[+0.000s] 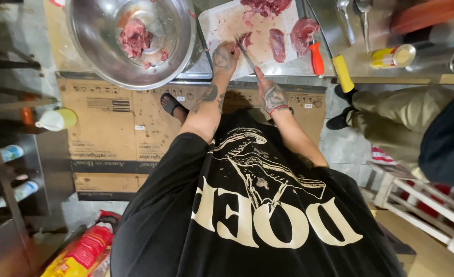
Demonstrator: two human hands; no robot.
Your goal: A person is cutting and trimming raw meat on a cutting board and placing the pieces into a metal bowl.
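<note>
- On the counter (57, 31), far left, a steel bowl (98, 56) holds chunks of raw meat (134, 37).
- Next, left hand (223, 56) presses closed fingers on a meat piece (245, 38) on the white cutting board (227, 23).
- Right hand (271, 95) grips a knife (245, 53), blade against that piece.
- Rightmost, orange and yellow knife handles (317, 59) lie beside the board.

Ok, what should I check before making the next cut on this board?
1. Right hand grips the knife firmly: ok.
2. Left hand clear of the blade: cannot tell, it is very close.
3. Meat piece held steady under the left hand: cannot tell.
4. Cutting board lies flat on the counter: ok.
5. Steel bowl stands beside the board: ok.
6. Yellow-handled knife safely on the counter: not ok, its handle sticks out over the edge.
</note>
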